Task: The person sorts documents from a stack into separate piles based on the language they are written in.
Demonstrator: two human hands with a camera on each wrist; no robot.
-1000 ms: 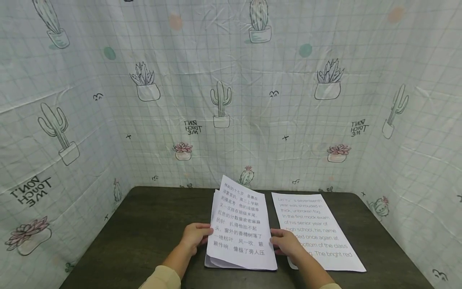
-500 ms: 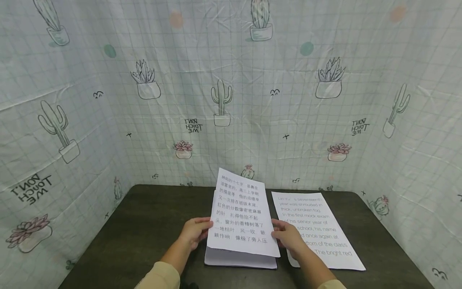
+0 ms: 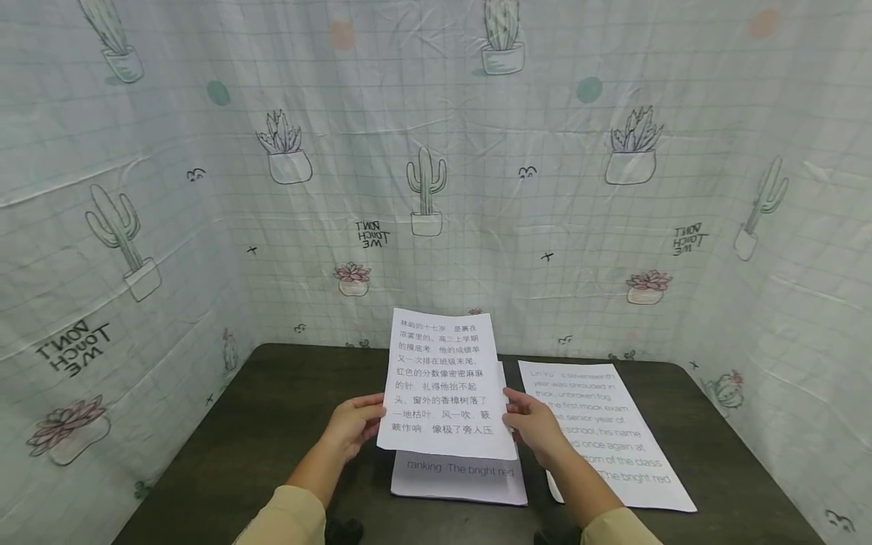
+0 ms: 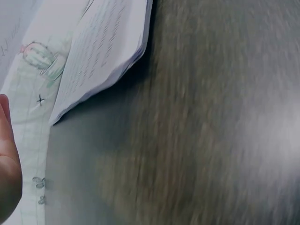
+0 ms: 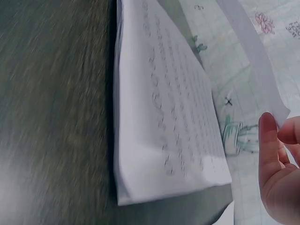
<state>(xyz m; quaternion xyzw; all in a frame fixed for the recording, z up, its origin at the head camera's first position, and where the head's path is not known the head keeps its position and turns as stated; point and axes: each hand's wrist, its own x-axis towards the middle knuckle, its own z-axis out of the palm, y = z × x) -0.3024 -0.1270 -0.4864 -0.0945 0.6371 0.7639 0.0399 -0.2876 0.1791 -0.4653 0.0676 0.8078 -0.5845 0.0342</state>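
A white sheet of paper (image 3: 443,386) printed with Chinese text is held up in front of me by both hands. The left hand (image 3: 354,428) pinches its left edge, while the right hand (image 3: 534,428) pinches the right edge between thumb and fingers. Under the raised sheet lies a paper stack (image 3: 459,484), whose top page carries English print. In the right wrist view the stack (image 5: 159,122) lies flat and the lifted sheet (image 5: 258,56) stands apart above it. Only part of the left hand (image 4: 8,168) shows in the left wrist view.
To the right on the dark wooden table (image 3: 272,424), a single English-printed sheet (image 3: 613,431) lies partly behind the right forearm. A cactus-patterned curtain (image 3: 436,280) surrounds the table at the back and sides. Dark rounded shapes (image 3: 344,531) show at the bottom edge.
The Chinese-printed sheet has risen off the stack and shifted slightly left, with both hands moving up along with it. English print on the page below has come into view.
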